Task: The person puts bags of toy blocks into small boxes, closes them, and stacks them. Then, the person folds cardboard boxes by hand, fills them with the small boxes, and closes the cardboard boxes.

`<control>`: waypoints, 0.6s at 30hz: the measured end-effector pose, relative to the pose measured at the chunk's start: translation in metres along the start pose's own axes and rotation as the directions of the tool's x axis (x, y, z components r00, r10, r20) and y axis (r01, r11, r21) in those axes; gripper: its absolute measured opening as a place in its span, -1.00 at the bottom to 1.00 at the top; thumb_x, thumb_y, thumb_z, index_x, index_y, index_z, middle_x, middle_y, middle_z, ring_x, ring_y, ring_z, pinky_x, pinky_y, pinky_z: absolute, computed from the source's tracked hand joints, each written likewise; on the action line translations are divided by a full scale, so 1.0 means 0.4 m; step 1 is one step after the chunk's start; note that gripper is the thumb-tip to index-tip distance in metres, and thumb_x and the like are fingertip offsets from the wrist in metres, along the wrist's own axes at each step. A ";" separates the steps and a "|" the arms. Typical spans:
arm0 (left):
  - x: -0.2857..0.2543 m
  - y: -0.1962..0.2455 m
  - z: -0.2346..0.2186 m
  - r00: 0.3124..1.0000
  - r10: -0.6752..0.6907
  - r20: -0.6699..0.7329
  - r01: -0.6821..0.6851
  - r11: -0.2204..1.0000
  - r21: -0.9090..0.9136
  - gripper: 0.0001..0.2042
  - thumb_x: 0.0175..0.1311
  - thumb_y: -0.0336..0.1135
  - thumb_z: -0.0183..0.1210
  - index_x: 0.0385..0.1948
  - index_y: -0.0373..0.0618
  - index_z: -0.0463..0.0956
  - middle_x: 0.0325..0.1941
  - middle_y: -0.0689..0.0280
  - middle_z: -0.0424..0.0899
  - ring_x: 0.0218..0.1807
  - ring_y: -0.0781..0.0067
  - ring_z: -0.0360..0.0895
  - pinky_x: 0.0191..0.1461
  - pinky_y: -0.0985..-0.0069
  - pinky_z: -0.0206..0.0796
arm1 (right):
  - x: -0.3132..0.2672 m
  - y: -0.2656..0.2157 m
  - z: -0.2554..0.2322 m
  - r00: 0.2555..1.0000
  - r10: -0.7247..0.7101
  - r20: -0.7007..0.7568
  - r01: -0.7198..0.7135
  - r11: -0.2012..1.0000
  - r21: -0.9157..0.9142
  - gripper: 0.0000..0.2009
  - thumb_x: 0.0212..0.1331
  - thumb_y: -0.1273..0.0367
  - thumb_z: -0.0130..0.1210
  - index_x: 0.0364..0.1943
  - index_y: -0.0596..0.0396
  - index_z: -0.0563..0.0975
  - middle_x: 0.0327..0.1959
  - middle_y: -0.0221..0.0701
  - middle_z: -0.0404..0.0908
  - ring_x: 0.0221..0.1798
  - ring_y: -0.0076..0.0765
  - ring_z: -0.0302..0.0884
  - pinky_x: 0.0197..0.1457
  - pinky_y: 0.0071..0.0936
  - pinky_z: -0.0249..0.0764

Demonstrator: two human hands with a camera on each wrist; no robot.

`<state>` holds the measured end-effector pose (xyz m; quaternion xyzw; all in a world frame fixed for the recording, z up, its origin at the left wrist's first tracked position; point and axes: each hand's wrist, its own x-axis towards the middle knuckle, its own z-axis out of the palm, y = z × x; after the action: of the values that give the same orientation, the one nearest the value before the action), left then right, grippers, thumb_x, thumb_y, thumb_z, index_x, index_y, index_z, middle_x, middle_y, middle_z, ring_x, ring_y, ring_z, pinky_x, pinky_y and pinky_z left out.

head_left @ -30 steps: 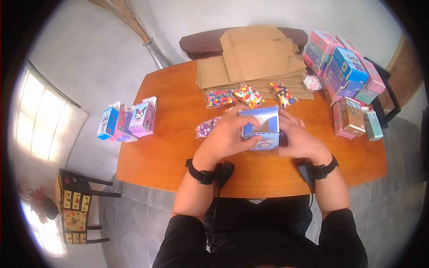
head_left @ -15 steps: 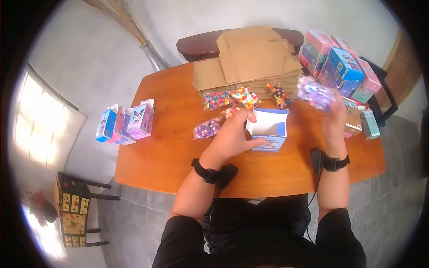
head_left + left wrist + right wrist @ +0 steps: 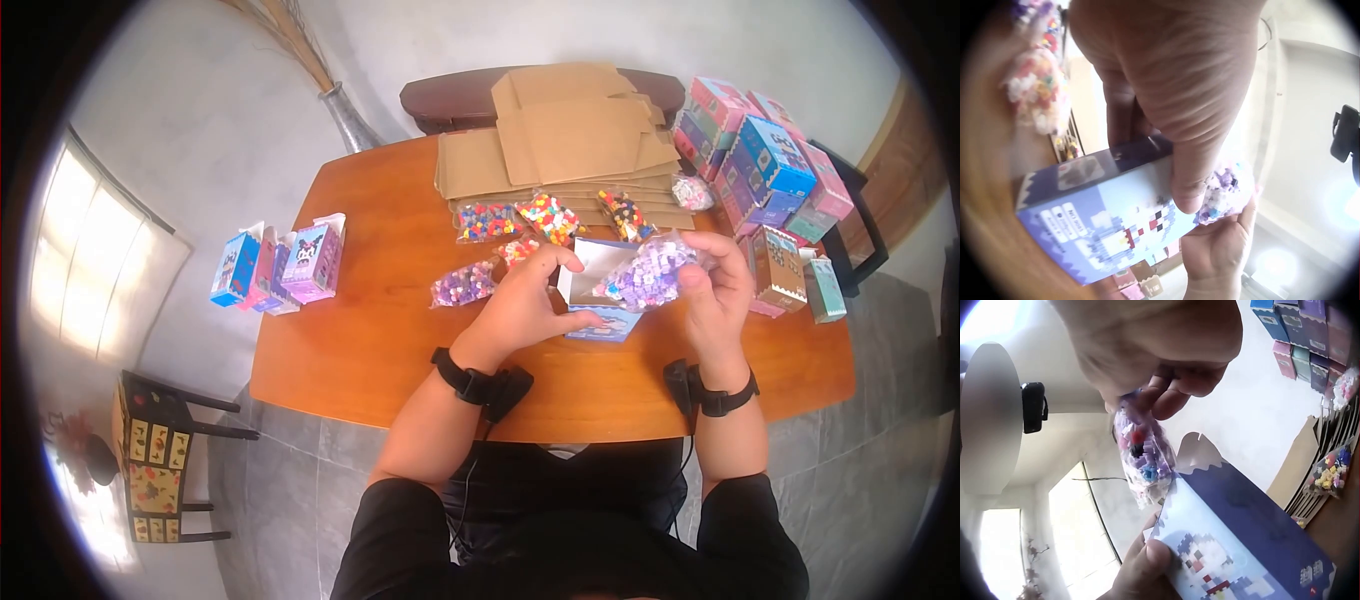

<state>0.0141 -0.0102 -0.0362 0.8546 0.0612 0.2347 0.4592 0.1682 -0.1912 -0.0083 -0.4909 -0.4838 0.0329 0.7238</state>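
A blue box with a white inside stands open-topped near the table's middle. The left hand grips its left side; in the left wrist view the thumb of the left hand lies on the printed face of the box. The right hand pinches a clear bag of purple and white pieces over the box's opening. In the right wrist view, the bag hangs from the fingers of the right hand, its lower end beside the box's top edge.
Several bags of coloured pieces lie beyond the box, before stacked flat cardboard. Small boxes stand at the table's left, and a pile of boxes at the right. A vase stands behind the table.
The right hand left the box, came up at the right with the purple bag, then moved left to hold it over the box. The left hand stays on the box.
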 end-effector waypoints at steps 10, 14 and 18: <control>-0.001 -0.011 0.013 0.997 0.067 -0.047 -0.068 0.997 -0.029 -0.36 -0.17 -0.20 0.62 -0.06 -0.13 0.40 -0.08 0.19 0.61 -0.03 0.31 0.59 0.04 0.41 0.44 | 0.015 0.008 0.005 0.946 -0.079 0.315 0.214 0.881 -0.421 -0.60 0.04 0.41 0.39 0.00 0.17 0.59 -0.19 -0.30 0.60 -0.19 -0.37 0.52 -0.14 -0.48 0.44; 0.006 -0.040 0.024 0.982 0.172 -0.080 -0.182 0.973 -0.143 -0.31 -0.08 -0.28 0.57 0.10 -0.16 0.34 0.06 0.13 0.56 0.05 0.28 0.56 0.13 0.38 0.42 | 0.010 0.019 0.030 0.991 -0.049 0.127 0.101 0.893 -0.439 -0.48 0.14 0.46 0.28 0.22 0.12 0.42 0.06 -0.25 0.54 -0.04 -0.35 0.53 -0.11 -0.44 0.47; 0.006 -0.029 0.034 0.970 0.227 -0.090 -0.242 0.848 -0.472 -0.31 0.24 -0.35 0.35 0.35 -0.15 0.12 0.23 0.18 0.39 0.23 0.32 0.43 0.28 0.41 0.29 | -0.014 0.064 0.028 0.910 0.334 0.245 -0.297 0.938 -0.176 -0.39 0.20 0.48 0.21 0.35 0.10 0.26 0.17 -0.24 0.50 0.06 -0.36 0.54 -0.04 -0.43 0.50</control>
<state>0.0239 -0.0132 -0.0510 0.7117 -0.0964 0.3098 0.6231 0.1678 -0.1733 -0.0306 -0.6013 -0.4936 0.1838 0.6008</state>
